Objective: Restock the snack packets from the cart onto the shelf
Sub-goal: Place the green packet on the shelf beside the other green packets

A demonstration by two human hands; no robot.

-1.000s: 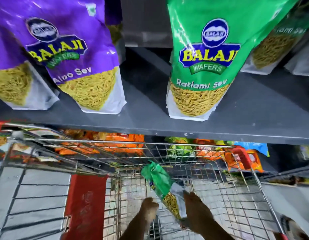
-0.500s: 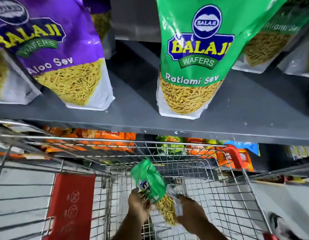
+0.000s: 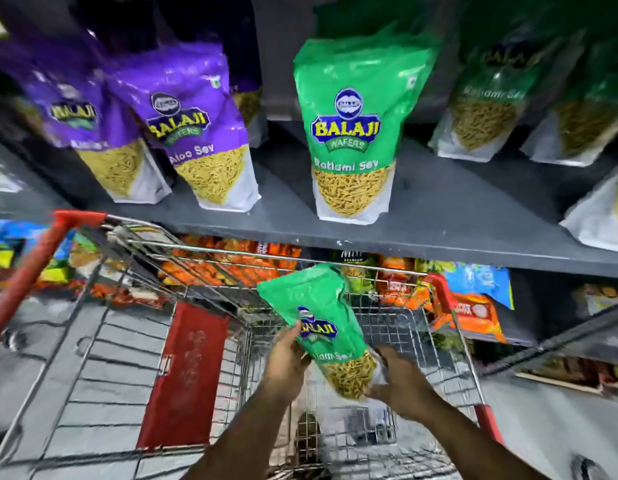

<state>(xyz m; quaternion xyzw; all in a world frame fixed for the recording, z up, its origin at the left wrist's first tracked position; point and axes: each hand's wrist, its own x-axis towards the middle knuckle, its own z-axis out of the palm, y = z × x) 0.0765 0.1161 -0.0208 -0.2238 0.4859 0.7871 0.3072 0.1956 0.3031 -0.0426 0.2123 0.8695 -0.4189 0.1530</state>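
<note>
A green Ratlami Sev packet (image 3: 321, 327) is held tilted above the wire cart (image 3: 231, 265), its top leaning left and away from me. My left hand (image 3: 287, 355) grips its left edge by the logo. My right hand (image 3: 397, 382) holds its clear bottom corner. On the grey shelf (image 3: 439, 216) above, another green Ratlami Sev packet (image 3: 352, 133) stands upright in the middle, with purple Aloo Sev packets (image 3: 200, 133) to its left and more green packets (image 3: 487, 98) to its right.
The cart has red corner guards and a red flap (image 3: 182, 375) in its child seat. Its basket bottom looks bare. Orange and blue snack packets (image 3: 473, 306) fill the lower shelf behind the cart. Bare shelf surface lies on either side of the middle green packet.
Both hands have closed on the green packet and raised it out of the cart basket. My view has swung up and right, showing more of the shelf.
</note>
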